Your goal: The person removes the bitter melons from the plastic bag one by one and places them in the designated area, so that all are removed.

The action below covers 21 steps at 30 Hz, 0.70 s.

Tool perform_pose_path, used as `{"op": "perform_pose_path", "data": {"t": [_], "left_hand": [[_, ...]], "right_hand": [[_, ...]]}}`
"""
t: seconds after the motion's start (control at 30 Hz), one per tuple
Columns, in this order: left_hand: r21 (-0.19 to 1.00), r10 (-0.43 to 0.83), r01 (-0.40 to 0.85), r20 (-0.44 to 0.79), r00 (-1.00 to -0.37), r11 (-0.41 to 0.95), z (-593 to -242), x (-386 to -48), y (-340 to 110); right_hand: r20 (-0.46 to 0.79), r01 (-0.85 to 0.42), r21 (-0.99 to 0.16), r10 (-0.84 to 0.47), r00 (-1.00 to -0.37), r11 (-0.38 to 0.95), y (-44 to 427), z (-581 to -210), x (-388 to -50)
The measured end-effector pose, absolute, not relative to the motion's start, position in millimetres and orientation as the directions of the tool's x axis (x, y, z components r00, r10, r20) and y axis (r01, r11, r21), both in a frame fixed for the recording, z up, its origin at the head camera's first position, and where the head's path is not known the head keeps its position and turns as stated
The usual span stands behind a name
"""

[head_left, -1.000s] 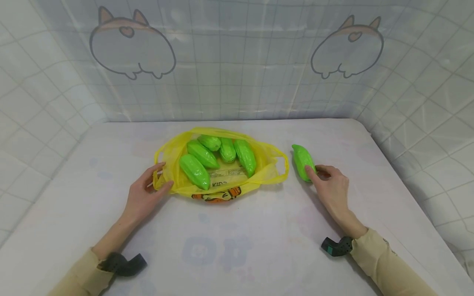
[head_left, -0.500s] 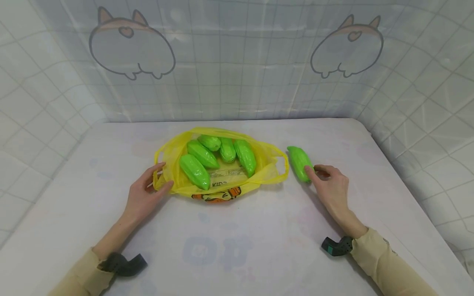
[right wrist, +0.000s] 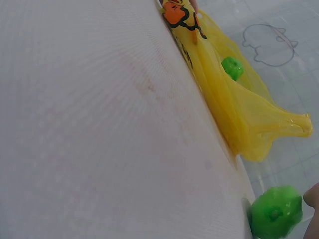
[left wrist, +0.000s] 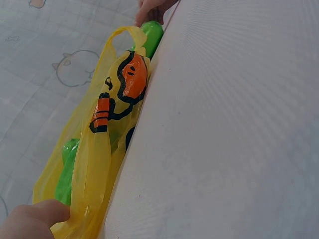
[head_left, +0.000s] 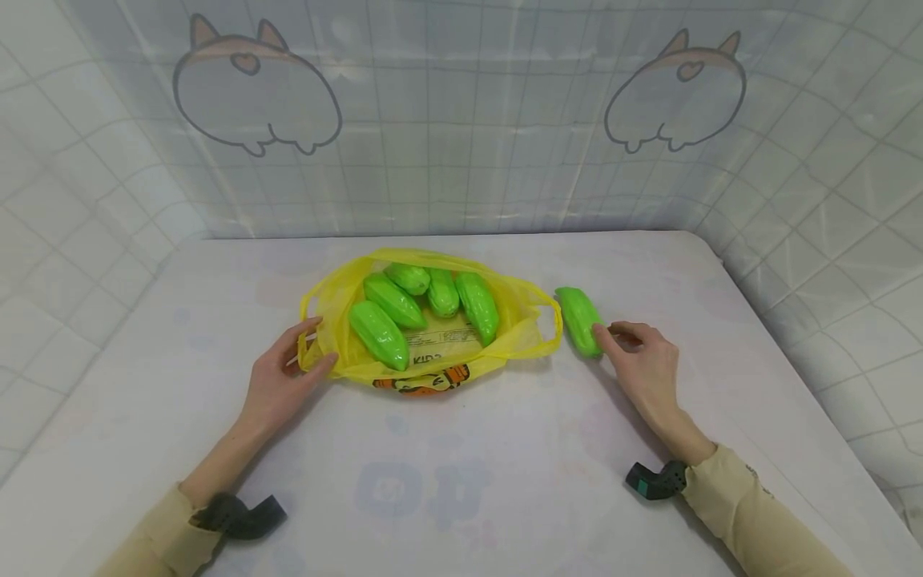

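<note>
A yellow plastic bag (head_left: 515, 320) with orange and black print lies with its mouth spread open on the white table. Inside are several glossy, ridged green vegetables (head_left: 378, 335), possibly bitter melons or luffas. At the bag's left end, my left hand (head_left: 277, 381) holds the edge by the handle, thumb in front and fingers behind. One more green vegetable (head_left: 580, 320) lies outside, close to the right handle. Beside it is my right hand (head_left: 644, 365), thumb tip at its right side and fingers loosely bent. In the right wrist view a narrow gap separates thumb (right wrist: 312, 196) and vegetable (right wrist: 275, 211).
The white table (head_left: 461, 481) has faint printed marks. Behind it hangs a grid-patterned curtain (head_left: 461, 120) with animal drawings, and similar sheets stand at both sides. Each wrist wears a black camera mount (head_left: 241, 515).
The loose green vegetable has shifted left, away from my right hand and toward the bag's right handle. Both hands and the bag have stayed almost still.
</note>
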<state>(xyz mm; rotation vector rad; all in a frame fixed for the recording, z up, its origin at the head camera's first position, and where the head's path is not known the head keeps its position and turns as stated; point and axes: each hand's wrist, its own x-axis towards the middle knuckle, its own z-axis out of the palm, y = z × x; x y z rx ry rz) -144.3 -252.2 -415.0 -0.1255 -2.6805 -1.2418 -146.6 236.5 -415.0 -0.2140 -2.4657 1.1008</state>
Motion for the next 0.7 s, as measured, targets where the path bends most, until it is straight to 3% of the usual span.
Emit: {"op": "perform_pose_path", "data": {"t": [0.7], "left_hand": [[0.743,-0.001,0.152,0.201,-0.980,0.652,-416.3,-143.9,-252.8]], "right_hand": [[0.316,-0.031,-0.731,0.298,-0.901,0.682,237.0,-416.9,-146.2]]}}
